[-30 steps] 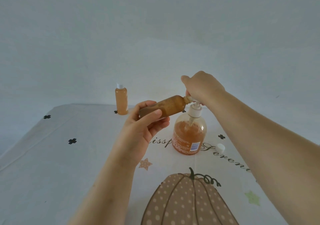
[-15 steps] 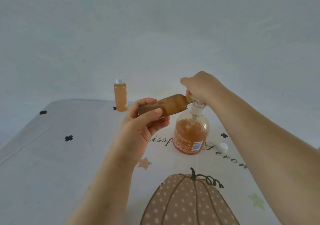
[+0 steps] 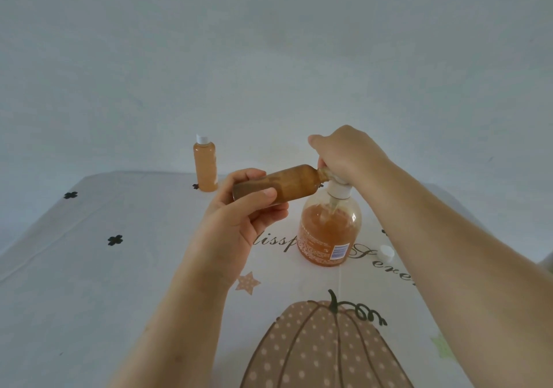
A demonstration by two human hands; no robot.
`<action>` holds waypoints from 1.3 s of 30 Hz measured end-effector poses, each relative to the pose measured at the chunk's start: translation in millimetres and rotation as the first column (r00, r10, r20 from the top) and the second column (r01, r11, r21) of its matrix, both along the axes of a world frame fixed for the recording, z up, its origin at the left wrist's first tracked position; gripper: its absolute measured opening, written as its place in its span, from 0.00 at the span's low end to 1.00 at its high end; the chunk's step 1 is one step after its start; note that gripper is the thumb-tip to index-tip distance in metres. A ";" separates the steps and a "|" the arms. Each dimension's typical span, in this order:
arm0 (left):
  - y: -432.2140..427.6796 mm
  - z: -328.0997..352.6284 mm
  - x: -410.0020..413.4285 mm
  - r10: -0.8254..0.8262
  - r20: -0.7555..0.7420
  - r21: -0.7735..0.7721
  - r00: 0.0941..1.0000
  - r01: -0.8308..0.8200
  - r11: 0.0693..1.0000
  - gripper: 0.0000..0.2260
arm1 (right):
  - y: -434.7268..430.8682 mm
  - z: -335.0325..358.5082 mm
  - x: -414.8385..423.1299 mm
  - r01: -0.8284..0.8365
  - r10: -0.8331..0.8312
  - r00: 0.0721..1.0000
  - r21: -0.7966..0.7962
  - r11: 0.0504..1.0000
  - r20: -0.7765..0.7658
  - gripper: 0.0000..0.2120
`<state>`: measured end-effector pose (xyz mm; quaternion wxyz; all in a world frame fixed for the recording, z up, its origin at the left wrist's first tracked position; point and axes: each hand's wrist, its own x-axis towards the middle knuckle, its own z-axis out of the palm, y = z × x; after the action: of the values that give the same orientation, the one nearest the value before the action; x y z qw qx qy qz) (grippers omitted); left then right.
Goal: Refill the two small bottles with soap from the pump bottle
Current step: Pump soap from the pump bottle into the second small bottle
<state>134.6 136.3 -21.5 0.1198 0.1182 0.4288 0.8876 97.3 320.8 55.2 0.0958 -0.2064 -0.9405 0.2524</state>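
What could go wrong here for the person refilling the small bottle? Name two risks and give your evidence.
1. The held bottle lies nearly level, its mouth against the pump bottle's nozzle under the right hand; if they slip apart, soap could drip onto the tablecloth.
2. The loose cap sits beside the right forearm, which might knock it away.

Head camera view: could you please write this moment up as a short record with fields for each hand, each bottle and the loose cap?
left hand: holds the small bottle nearly level, neck at the pump spout
right hand: on top of the pump bottle
pump bottle: upright on the tablecloth, partly full of orange soap
capped bottle: upright at the far edge, orange soap inside
loose cap: white, on the cloth right of the pump bottle
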 end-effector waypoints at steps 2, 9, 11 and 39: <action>-0.7 0.8 0.9 0.010 -0.012 -0.004 1.000 -0.010 1.000 0.14 | -0.8 1.2 0.5 0.004 -0.004 1.000 -0.009 1.000 -0.002 0.19; -1.2 3.8 5.2 -0.001 -0.018 0.009 1.000 0.001 1.000 0.16 | -3.9 9.3 6.8 0.036 -0.036 0.998 0.009 0.999 -0.049 0.18; -0.2 4.4 6.2 -0.008 -0.021 0.028 1.000 0.008 1.000 0.16 | -4.2 15.5 8.5 0.044 -0.040 0.997 0.048 0.998 -0.066 0.18; 3.2 0.2 3.4 0.016 0.009 0.010 1.000 -0.017 1.000 0.15 | 1.5 2.7 -5.3 -0.036 0.038 0.998 0.050 0.998 -0.040 0.12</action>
<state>138.0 139.4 -21.3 0.1137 0.1115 0.4247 0.8912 92.0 322.3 57.9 0.1153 -0.1815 -0.9479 0.2351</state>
